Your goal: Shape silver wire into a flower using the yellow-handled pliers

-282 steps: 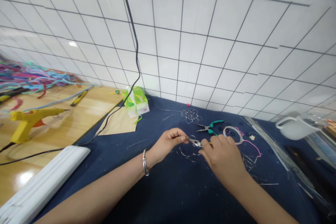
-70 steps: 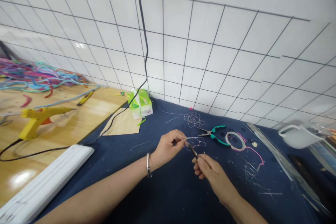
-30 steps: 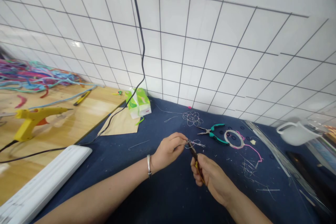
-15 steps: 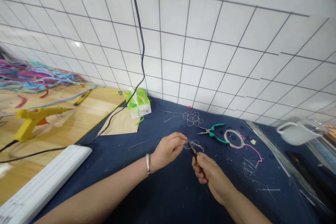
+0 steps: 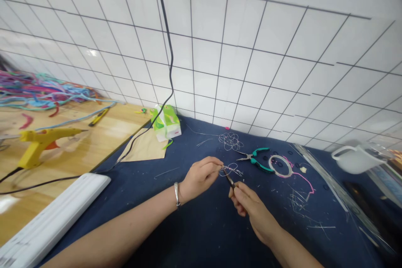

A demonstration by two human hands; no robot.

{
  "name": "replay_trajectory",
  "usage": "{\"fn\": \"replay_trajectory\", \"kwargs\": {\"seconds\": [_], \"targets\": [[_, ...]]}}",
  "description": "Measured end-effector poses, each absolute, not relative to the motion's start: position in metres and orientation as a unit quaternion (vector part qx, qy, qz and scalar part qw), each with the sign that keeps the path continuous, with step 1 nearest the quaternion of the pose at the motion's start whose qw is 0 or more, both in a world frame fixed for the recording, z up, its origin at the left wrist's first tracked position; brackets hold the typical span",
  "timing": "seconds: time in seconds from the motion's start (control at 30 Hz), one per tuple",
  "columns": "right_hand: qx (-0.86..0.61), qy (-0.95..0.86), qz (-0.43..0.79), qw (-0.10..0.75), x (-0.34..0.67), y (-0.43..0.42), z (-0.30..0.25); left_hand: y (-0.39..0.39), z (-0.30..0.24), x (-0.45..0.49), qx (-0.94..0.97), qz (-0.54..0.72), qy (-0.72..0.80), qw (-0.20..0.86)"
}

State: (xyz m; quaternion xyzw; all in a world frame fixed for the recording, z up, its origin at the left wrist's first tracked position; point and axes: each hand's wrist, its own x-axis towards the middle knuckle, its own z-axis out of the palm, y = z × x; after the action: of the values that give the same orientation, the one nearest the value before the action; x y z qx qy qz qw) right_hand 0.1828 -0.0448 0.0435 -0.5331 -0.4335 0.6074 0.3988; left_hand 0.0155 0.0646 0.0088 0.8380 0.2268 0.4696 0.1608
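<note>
My left hand (image 5: pixel 202 176), with a silver bangle at the wrist, pinches a small piece of looped thin wire (image 5: pixel 234 170). The loops and loose wire ends stick out to the right of its fingertips. My right hand (image 5: pixel 248 201) is closed around the handles of dark-handled pliers (image 5: pixel 230 181), whose tip points up and left at the wire, close to the left fingertips. Whether the jaws touch the wire I cannot tell. Behind the hands lies a flower-like piece of wire loops (image 5: pixel 230 141), beside teal-handled pliers (image 5: pixel 256 159).
A white ring with pink cord (image 5: pixel 280 166) and wire scraps (image 5: pixel 298 201) lie to the right, near a white cup (image 5: pixel 354 159). On the left are a yellow glue gun (image 5: pixel 37 142), a white power strip (image 5: pixel 63 217), a tissue pack (image 5: pixel 166 122) and a hanging black cable (image 5: pixel 171 63).
The pliers in my right hand have shifted slightly down, and their tip sits lower beside the wire. The wire piece has turned a little. My left hand stays nearly in place.
</note>
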Motion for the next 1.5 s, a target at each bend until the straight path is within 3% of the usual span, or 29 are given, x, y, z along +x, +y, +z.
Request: {"fn": "replay_trajectory", "kwargs": {"seconds": [0.37, 0.9, 1.5], "targets": [[-0.542, -0.434, 0.589, 0.413, 0.186, -0.044, 0.042, 0.066, 0.006, 0.014, 0.853, 0.458, 0.214, 0.129], [-0.551, -0.442, 0.594, 0.385, 0.192, -0.041, 0.044, 0.065, 0.010, 0.015, 0.847, 0.456, 0.214, 0.173], [-0.610, -0.621, 0.374, 0.319, 0.198, -0.038, 0.048, 0.064, 0.021, 0.017, 0.809, 0.426, 0.234, 0.332]]}}
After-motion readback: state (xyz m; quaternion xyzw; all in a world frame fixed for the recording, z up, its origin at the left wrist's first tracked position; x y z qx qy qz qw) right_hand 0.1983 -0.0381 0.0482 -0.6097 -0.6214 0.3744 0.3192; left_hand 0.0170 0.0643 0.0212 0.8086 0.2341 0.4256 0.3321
